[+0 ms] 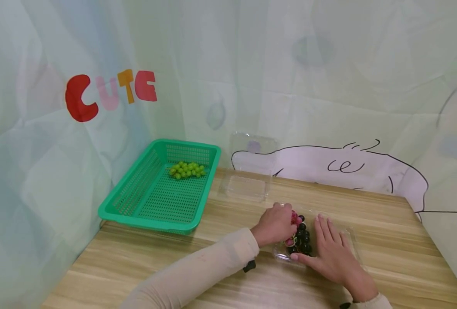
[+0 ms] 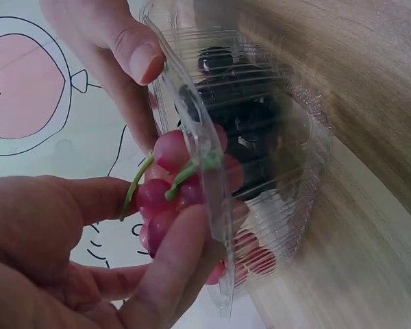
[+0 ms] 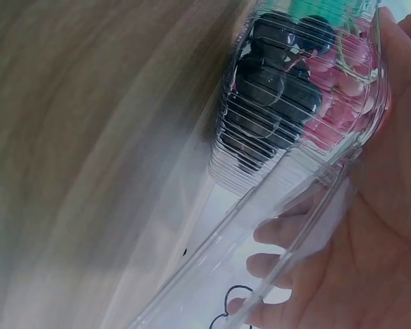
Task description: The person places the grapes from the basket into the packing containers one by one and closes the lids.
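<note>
In the head view a clear plastic box (image 1: 281, 256) lies on the table with black grapes (image 1: 303, 237) inside. My left hand (image 1: 275, 225) pinches a bunch of pinkish-red grapes (image 2: 161, 194) between thumb and fingers at the box's left side, beside the black ones. Green stems show between the red grapes. My right hand (image 1: 334, 255) lies with fingers straight and spread over the box's open lid (image 3: 312, 226), its thumb at the near rim of the box. Seen from the right wrist, black and red grapes lie side by side behind the ribbed plastic wall.
A green perforated basket (image 1: 151, 221) stands at the left of the table with a bunch of green grapes (image 1: 187, 170) at its far end. Behind, near the cloth wall, another clear plastic box (image 1: 247, 198) stands with its lid raised.
</note>
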`<state>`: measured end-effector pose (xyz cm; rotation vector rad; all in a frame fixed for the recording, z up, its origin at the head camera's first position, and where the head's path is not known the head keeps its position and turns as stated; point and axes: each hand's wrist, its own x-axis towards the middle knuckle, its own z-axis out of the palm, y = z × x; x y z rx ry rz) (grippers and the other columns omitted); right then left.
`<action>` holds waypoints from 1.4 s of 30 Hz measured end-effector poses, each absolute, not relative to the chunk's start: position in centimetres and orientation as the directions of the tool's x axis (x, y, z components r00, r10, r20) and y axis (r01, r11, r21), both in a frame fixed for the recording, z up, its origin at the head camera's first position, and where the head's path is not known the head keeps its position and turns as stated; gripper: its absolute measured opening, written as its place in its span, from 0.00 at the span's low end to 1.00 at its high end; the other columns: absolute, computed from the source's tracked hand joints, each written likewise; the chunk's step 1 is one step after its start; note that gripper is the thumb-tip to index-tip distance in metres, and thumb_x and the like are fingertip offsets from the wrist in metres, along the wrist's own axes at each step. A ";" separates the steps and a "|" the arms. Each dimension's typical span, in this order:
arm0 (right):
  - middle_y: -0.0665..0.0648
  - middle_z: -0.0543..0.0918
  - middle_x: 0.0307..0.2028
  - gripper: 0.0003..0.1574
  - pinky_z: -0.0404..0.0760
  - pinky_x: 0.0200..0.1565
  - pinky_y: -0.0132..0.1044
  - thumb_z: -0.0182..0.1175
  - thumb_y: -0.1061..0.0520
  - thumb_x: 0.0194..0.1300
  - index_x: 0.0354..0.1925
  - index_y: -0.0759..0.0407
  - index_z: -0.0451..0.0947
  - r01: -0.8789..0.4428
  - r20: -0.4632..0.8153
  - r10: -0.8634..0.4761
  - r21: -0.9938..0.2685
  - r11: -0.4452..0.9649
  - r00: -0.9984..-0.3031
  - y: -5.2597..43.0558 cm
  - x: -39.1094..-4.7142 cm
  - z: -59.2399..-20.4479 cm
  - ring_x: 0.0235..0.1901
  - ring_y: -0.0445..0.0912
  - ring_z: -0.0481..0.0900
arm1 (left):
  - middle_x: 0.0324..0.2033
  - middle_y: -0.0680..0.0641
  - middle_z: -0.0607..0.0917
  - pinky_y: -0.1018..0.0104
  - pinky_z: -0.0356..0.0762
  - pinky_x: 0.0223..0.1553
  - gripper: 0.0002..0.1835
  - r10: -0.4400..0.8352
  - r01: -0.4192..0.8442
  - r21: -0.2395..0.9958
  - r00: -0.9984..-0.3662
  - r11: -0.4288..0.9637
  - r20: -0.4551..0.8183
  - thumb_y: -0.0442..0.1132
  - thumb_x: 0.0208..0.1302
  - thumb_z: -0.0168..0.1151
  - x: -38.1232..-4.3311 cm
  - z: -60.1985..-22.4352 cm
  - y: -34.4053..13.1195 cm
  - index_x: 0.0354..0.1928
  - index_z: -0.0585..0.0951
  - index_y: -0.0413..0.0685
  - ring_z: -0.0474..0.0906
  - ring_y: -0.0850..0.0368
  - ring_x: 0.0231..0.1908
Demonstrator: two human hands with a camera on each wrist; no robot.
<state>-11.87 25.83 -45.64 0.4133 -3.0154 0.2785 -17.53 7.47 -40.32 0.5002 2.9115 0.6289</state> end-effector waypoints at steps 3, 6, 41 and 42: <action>0.72 0.52 0.77 0.77 0.57 0.66 0.74 0.58 0.17 0.56 0.78 0.71 0.47 -0.278 0.114 -0.262 -0.165 0.946 -0.958 25.8 -11.8 -45.7 0.76 0.69 0.50 | 0.33 0.50 0.77 0.68 0.73 0.28 0.13 0.341 0.290 0.419 -0.939 0.860 -0.049 0.47 0.64 0.70 -17.5 -40.3 7.4 0.42 0.79 0.48 0.72 0.60 0.29; 0.72 0.52 0.77 0.77 0.58 0.66 0.74 0.58 0.17 0.56 0.77 0.72 0.47 -0.279 0.113 -0.263 -0.164 0.946 -0.958 25.8 -11.8 -45.7 0.75 0.69 0.51 | 0.32 0.51 0.77 0.69 0.73 0.27 0.14 0.338 0.285 0.422 -0.939 0.861 -0.055 0.47 0.64 0.70 -17.5 -40.3 7.4 0.42 0.79 0.48 0.72 0.61 0.29; 0.72 0.52 0.77 0.77 0.59 0.66 0.73 0.58 0.17 0.56 0.77 0.72 0.48 -0.285 0.121 -0.269 -0.155 0.946 -0.956 25.9 -11.9 -45.7 0.75 0.69 0.51 | 0.20 0.56 0.76 0.72 0.69 0.17 0.13 0.434 0.423 0.339 -0.900 0.840 0.048 0.44 0.63 0.71 -17.1 -40.9 7.4 0.26 0.77 0.51 0.72 0.65 0.18; 0.72 0.52 0.77 0.77 0.59 0.66 0.73 0.58 0.17 0.56 0.77 0.72 0.47 -0.284 0.120 -0.268 -0.155 0.946 -0.956 25.8 -11.9 -45.7 0.75 0.69 0.51 | 0.21 0.56 0.76 0.72 0.69 0.18 0.12 0.433 0.423 0.337 -0.900 0.841 0.049 0.44 0.63 0.71 -17.1 -40.9 7.4 0.27 0.77 0.51 0.72 0.65 0.18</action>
